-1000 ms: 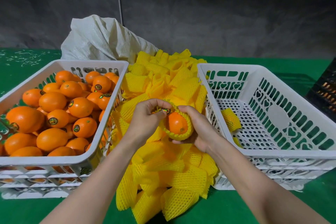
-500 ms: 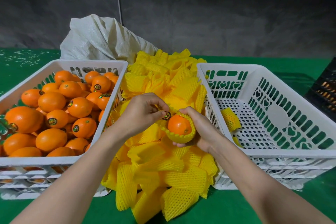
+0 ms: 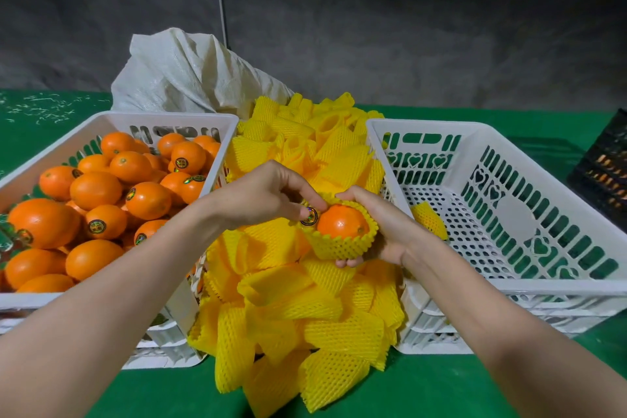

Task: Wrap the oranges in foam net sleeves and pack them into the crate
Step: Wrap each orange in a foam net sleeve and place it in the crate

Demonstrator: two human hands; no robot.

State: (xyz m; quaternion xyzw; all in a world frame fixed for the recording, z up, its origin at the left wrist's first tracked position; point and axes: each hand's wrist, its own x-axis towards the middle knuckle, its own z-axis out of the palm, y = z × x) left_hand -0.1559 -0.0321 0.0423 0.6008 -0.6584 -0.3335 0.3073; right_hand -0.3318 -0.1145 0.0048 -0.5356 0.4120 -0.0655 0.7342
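An orange [image 3: 341,222] sits inside a yellow foam net sleeve [image 3: 339,246], its top showing. My right hand [image 3: 383,226] cups the sleeved orange from below and the right. My left hand [image 3: 268,193] pinches the sleeve's left rim beside the orange's round sticker. Both hover over a pile of yellow foam sleeves [image 3: 291,299]. A white crate [image 3: 20,299] at the left is full of bare oranges [image 3: 96,190]. The white crate [image 3: 549,288] on the right holds one wrapped item [image 3: 429,219] near its left wall.
A crumpled white woven sack [image 3: 190,75] lies behind the sleeve pile. A black crate [image 3: 607,173] shows at the right edge. Everything rests on a green table cover [image 3: 424,387]. A dark grey wall stands behind.
The sleeved orange and both hands have shifted slightly to the right. The sleeve sits higher round the orange, and my left fingers have moved to its left rim.
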